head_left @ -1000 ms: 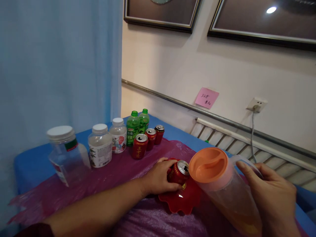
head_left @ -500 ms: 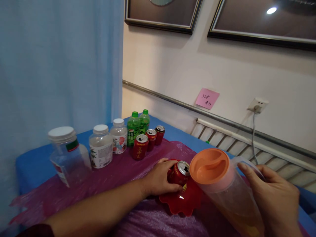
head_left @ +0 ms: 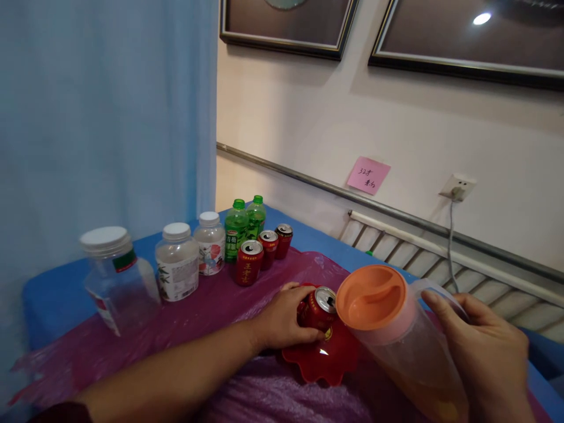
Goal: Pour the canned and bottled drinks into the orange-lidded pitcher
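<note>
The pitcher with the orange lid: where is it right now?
In the head view, the pitcher is at the lower right, its handle in the right hand, tilted beside the red can that the left hand holds.

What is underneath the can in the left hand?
A red, wavy-edged dish shows below the can, which the left hand grips. The can's base and the dish directly under it are covered, so whether they touch can't be seen.

Head-worn view, forward and down
</note>
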`<state>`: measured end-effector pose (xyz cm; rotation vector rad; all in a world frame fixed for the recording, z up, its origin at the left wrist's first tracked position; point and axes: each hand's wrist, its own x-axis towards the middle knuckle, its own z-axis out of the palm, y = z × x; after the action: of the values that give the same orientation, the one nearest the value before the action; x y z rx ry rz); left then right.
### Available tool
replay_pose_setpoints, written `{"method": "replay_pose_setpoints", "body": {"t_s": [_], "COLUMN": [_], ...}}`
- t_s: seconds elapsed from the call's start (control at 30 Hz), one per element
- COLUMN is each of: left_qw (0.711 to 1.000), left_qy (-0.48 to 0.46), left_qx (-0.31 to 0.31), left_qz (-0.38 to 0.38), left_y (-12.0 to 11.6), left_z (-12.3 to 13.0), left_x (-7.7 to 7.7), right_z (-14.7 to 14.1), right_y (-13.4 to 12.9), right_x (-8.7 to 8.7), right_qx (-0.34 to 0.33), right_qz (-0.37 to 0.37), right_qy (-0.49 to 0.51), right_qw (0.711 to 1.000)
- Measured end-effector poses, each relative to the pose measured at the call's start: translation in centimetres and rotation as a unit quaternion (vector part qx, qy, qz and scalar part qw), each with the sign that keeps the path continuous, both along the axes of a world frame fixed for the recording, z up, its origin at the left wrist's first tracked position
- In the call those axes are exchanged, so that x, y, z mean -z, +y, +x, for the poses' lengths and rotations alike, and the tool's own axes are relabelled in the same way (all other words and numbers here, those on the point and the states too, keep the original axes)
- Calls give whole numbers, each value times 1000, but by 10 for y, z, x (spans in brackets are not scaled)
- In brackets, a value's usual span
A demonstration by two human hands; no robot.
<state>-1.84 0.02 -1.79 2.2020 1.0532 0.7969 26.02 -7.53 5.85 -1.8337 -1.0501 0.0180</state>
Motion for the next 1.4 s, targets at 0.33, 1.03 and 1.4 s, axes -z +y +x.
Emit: {"method": "replay_pose_setpoints", "body": {"t_s": [0.33, 1.03, 1.4], "left_qw": [1000, 1000, 1000], "left_qy": [2, 4, 5], "left_qx": [4, 5, 5], "left_qz": [-3, -3, -4], "left_y": [-1, -1, -1], "left_z": [1, 1, 2], "left_x": [-2, 0, -1], "right_z": [1, 1, 5], "right_y": [1, -1, -1], "right_x": [3, 1, 7], "right_qx": [-4, -2, 0], "right_qz": [-3, -15, -12], "right_qy": [21, 3, 5], "right_qw": [1000, 1000, 1000]}}
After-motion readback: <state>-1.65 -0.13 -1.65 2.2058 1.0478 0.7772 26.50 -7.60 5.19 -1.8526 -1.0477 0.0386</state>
